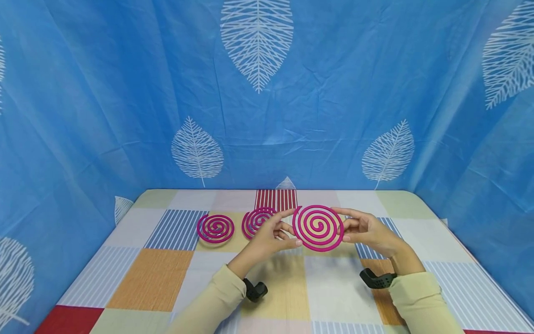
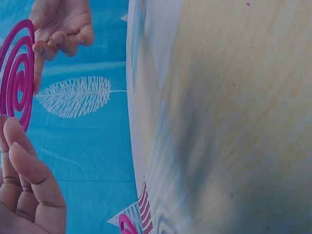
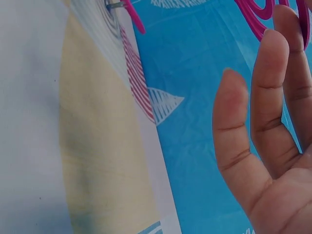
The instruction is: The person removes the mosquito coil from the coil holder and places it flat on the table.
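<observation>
A large magenta spiral coil (image 1: 318, 228) is held upright above the patchwork table (image 1: 150, 278), its face turned to me. My left hand (image 1: 289, 227) pinches its left rim between thumb and forefinger. On the right rim, my right hand (image 1: 349, 225) grips it the same way. In the left wrist view the coil (image 2: 17, 73) stands edge-on with the right hand (image 2: 61, 29) beyond it and my left fingers (image 2: 27, 185) below. The right wrist view shows my fingers (image 3: 263, 122) straight behind the coil (image 3: 258, 9).
Two smaller magenta coils (image 1: 215, 228) (image 1: 256, 220) lie flat on the table behind the left hand. Blue leaf-print cloth (image 1: 267, 116) walls in the back and both sides. Black wrist mounts (image 1: 255, 291) (image 1: 377, 279) sit under the sleeves.
</observation>
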Motion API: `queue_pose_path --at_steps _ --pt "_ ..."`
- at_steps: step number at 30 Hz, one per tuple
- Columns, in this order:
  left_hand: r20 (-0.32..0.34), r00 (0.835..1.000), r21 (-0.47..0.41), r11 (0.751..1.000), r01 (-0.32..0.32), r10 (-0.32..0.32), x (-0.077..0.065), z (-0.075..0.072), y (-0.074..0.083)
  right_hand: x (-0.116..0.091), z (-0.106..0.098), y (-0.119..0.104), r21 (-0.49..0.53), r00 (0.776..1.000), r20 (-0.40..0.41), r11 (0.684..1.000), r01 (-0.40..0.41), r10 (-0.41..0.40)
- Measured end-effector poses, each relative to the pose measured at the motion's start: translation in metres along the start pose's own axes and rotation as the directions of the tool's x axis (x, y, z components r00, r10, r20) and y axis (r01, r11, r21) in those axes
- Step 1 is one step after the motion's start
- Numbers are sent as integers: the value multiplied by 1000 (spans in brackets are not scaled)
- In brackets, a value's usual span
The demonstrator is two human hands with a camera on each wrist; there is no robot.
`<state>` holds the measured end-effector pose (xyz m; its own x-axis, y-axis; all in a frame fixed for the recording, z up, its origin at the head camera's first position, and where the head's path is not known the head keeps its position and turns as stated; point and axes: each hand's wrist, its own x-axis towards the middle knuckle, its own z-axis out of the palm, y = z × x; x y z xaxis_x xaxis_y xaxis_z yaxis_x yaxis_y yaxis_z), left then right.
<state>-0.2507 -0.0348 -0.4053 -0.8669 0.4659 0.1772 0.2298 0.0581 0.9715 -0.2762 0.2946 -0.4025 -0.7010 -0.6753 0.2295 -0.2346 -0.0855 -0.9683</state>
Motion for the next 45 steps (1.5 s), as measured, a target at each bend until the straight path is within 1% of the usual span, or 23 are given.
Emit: queue_pose_path --at_steps 5,9,12,16,19,26,31,37,45 --pt "-9 1000 -20 1000 15 -16 3 5 -3 -2 -1 0 -17 999 -46 999 -28 28" --pt "-22 999 -27 999 39 -40 7 8 -7 -4 -3 2 -17 997 -70 999 -42 41" --pt "-29 998 -32 998 50 -51 9 10 -9 -5 -5 3 -19 996 -81 999 -49 47" --pt "-23 998 -45 998 50 -51 12 12 -12 -7 -7 5 -22 994 -90 998 -56 54" --pt "-13 998 -53 996 65 -66 14 14 -13 -8 -9 6 -14 994 -91 998 -58 56" --pt "-19 995 -31 995 99 -100 21 17 -17 -11 -13 12 1 993 -96 998 -67 67" --pt "-30 993 -25 993 116 -117 25 20 -21 -12 -14 17 18 989 -115 996 -90 92" --pt "-42 992 -32 993 117 -118 31 24 -25 -14 -14 19 37 983 -148 993 -108 113" --pt "-62 987 -36 989 145 -147 36 26 -28 -15 -16 20 7 971 -195 990 -139 138"
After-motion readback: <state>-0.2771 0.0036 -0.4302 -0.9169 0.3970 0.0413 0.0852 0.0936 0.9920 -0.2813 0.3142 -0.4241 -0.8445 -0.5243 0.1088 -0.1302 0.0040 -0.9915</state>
